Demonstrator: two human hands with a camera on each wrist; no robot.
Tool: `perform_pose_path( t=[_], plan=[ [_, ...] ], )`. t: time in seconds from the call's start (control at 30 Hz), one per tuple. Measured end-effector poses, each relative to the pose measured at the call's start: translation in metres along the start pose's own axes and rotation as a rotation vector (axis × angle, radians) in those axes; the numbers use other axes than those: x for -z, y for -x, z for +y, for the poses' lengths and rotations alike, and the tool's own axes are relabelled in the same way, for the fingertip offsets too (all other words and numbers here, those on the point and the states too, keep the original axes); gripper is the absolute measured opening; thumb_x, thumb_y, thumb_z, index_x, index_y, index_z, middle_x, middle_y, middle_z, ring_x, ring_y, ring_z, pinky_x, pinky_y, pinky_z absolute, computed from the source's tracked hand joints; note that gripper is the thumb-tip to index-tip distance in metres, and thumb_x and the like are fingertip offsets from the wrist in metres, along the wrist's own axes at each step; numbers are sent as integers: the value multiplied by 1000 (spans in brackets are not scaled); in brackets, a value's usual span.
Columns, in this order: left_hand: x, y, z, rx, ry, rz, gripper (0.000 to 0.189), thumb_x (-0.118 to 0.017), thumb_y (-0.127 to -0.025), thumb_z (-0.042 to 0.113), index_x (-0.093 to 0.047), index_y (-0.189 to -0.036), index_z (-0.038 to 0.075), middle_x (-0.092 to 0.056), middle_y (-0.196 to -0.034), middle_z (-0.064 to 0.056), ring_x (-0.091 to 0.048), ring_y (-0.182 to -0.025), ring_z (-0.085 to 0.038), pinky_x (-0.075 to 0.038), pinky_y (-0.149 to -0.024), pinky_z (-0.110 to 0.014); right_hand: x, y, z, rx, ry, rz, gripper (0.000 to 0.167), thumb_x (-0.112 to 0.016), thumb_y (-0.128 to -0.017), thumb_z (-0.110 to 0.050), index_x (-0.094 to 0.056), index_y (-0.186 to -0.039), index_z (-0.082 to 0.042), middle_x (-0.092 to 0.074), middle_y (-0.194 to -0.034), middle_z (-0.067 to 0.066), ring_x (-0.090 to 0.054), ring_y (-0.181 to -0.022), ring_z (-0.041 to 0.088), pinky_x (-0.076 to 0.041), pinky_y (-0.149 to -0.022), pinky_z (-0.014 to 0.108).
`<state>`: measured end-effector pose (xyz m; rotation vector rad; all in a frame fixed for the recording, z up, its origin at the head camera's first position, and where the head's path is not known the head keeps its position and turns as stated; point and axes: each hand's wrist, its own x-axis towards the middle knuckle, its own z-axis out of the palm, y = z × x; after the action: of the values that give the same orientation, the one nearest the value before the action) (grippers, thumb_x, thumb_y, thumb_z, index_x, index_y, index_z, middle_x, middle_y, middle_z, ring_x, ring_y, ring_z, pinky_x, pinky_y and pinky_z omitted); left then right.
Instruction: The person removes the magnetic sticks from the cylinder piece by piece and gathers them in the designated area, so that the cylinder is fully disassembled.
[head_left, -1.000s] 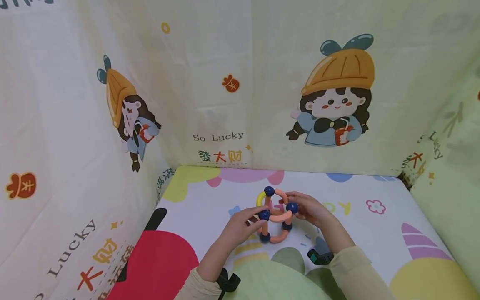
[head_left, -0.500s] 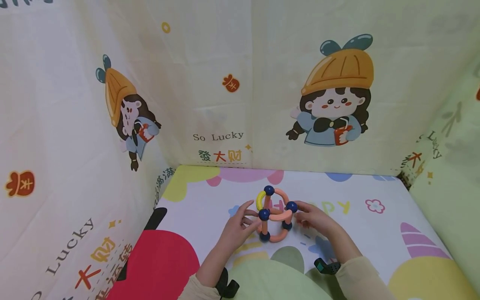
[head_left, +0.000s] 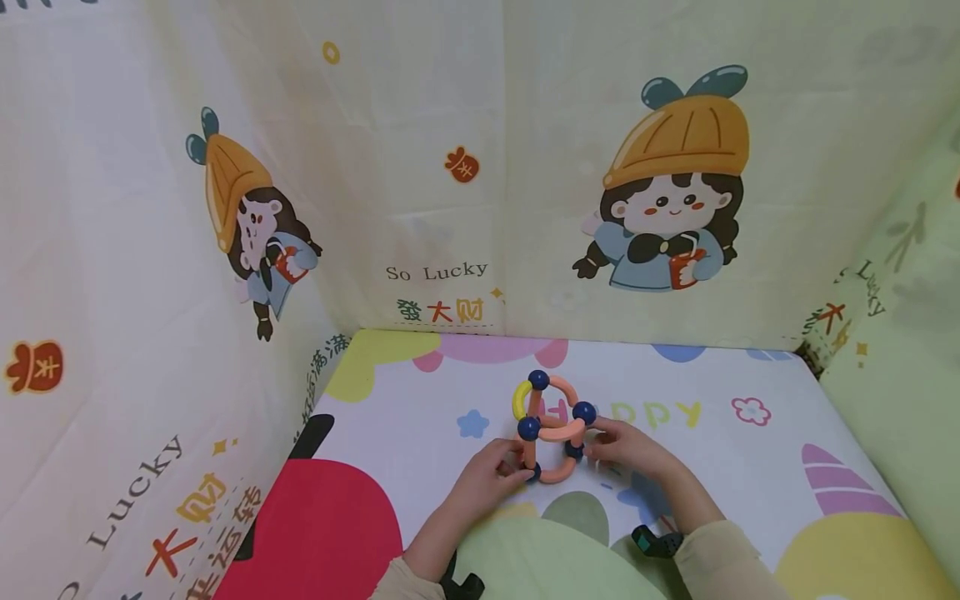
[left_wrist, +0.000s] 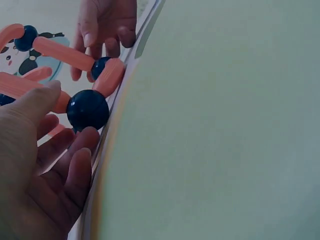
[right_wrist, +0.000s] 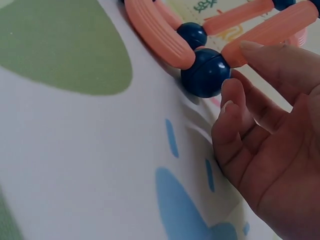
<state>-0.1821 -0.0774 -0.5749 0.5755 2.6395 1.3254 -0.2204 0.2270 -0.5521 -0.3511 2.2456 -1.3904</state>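
A toy frame of orange magnetic sticks (head_left: 561,432) and several navy balls stands upright on the mat. One curved yellow stick (head_left: 521,402) arches at its upper left, up to the top ball (head_left: 538,380). My left hand (head_left: 487,477) grips the lower left corner, thumb on an orange upright and fingertips around the bottom ball (left_wrist: 87,111). On the other side my right hand (head_left: 636,448) pinches the right upright; its thumb lies along the stick, with fingertips beside the lower right ball (right_wrist: 205,73). Fingers partly hide both lower corners.
The printed mat (head_left: 750,467) covers the table, bounded by patterned cloth walls (head_left: 450,208) at the back and sides. A black object (head_left: 311,437) lies along the left edge. Dark wrist cameras (head_left: 656,542) sit at both cuffs.
My left hand has come down from the upper left ball to the lower left corner. My right hand has moved from the upper right ball down to the right upright. The frame stands where it was.
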Motion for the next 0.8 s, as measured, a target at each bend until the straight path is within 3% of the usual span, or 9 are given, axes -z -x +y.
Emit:
perform_pose_path(
  t=[0.27, 0.53, 0.8],
  plan=[
    [-5, -2, 0, -68, -74, 15, 20, -71, -90, 41, -67, -104, 26, -59, -107, 11, -55, -80, 1, -50, -73, -17, -5, -1, -1, 35, 80, 15, 27, -67, -94, -22, -63, -120, -19, -60, -96, 9, -57, -78, 24, -50, -67, 32],
    [-7, -5, 3, -91, -196, 2, 21, -69, -92, 42, -66, -102, 25, -52, -101, 11, -49, -79, 1, -46, -70, -16, -10, -4, -1, 43, 123, 41, 21, -68, -93, -20, -63, -113, -17, -60, -92, 7, -57, -73, 22, -51, -64, 33],
    [-2, -4, 3, -132, -173, 5, 20, -70, -92, 37, -67, -104, 21, -53, -101, 8, -51, -82, -1, -47, -72, -16, -14, -3, -4, 39, 114, 44, 21, -68, -92, -19, -63, -112, -13, -60, -97, 7, -57, -69, 20, -51, -62, 32]
  ],
)
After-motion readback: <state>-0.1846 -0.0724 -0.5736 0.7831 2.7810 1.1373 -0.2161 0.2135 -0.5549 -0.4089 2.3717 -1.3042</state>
